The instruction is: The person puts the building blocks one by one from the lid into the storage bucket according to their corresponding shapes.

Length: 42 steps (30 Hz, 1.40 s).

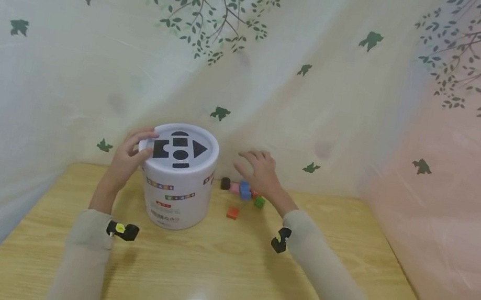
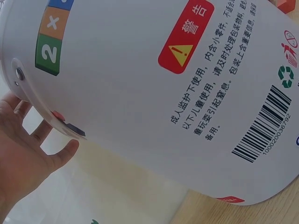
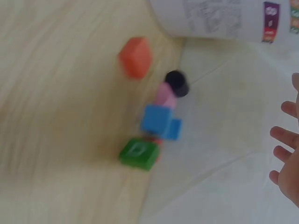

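Note:
A white shape-sorter bucket [image 1: 177,195] stands upright on the table, its lid [image 1: 192,164] cut with dark holes: triangle, circle, rectangles and others. My left hand [image 1: 124,157] rests against its left side, fingertips and thumb at the lid's rim; the left wrist view shows that hand [image 2: 28,154] with relaxed, spread fingers. To the bucket's right my right hand [image 1: 260,172] hovers with loosely bent fingers and nothing in them. Beneath it lie small blocks: black [image 3: 177,83], pink [image 3: 165,96], blue [image 3: 156,119] and green [image 3: 139,153]. An orange-red block [image 1: 232,213] lies nearer the front.
The wooden table [image 1: 181,278] meets a pale curtain [image 1: 276,108] with printed leaves right behind the blocks. A pinkish curtain [image 1: 457,223] hangs along the right side. Part of another red block shows beside the green one.

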Each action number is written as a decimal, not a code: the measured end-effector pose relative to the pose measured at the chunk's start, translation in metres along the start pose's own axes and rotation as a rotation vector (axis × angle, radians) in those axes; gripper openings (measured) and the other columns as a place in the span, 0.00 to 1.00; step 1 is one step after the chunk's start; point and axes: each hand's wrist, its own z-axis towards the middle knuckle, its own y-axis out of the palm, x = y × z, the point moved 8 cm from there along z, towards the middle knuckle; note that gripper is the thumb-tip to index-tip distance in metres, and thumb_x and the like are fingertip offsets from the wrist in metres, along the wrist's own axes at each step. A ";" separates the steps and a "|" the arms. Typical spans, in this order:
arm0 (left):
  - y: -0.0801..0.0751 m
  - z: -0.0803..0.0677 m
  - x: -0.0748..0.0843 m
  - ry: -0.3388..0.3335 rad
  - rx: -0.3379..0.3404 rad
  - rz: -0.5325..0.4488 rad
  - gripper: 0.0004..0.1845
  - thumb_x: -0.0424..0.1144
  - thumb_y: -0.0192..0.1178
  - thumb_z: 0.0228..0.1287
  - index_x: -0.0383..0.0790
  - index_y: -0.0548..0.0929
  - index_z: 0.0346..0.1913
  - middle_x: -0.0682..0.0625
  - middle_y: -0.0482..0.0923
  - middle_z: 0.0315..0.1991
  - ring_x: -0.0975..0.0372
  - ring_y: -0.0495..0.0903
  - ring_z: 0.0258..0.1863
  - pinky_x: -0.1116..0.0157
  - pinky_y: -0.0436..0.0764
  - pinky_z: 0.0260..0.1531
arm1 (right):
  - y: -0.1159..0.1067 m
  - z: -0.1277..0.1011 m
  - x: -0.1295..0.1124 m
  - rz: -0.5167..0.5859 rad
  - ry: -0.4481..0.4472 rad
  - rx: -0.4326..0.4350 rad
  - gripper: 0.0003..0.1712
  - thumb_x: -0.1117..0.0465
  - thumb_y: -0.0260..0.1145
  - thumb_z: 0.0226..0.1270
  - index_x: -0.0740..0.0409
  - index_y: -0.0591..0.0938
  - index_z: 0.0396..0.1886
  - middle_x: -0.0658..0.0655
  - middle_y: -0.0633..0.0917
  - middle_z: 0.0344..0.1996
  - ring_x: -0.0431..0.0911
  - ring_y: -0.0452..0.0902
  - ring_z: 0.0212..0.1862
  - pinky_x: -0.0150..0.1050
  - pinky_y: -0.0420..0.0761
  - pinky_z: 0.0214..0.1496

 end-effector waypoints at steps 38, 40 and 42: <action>-0.002 0.003 -0.002 -0.013 -0.040 0.035 0.26 0.40 0.54 0.74 0.37 0.71 0.71 0.45 0.53 0.81 0.45 0.48 0.80 0.31 0.52 0.74 | 0.062 -0.073 0.009 -0.020 -0.138 -0.266 0.25 0.61 0.75 0.60 0.58 0.83 0.58 0.59 0.85 0.59 0.65 0.70 0.65 0.68 0.68 0.65; -0.002 0.004 -0.002 -0.013 -0.040 0.032 0.26 0.40 0.54 0.74 0.36 0.71 0.71 0.45 0.53 0.81 0.45 0.49 0.80 0.31 0.52 0.74 | 0.066 -0.071 0.008 -0.035 -0.150 -0.279 0.26 0.62 0.76 0.58 0.57 0.83 0.58 0.59 0.86 0.58 0.63 0.71 0.63 0.65 0.70 0.63; -0.002 0.005 -0.003 -0.014 -0.039 0.031 0.26 0.39 0.55 0.73 0.36 0.71 0.71 0.45 0.53 0.81 0.45 0.49 0.80 0.31 0.52 0.74 | 0.071 -0.069 0.009 -0.072 -0.158 -0.298 0.26 0.63 0.75 0.58 0.55 0.83 0.59 0.58 0.86 0.58 0.60 0.73 0.62 0.63 0.72 0.62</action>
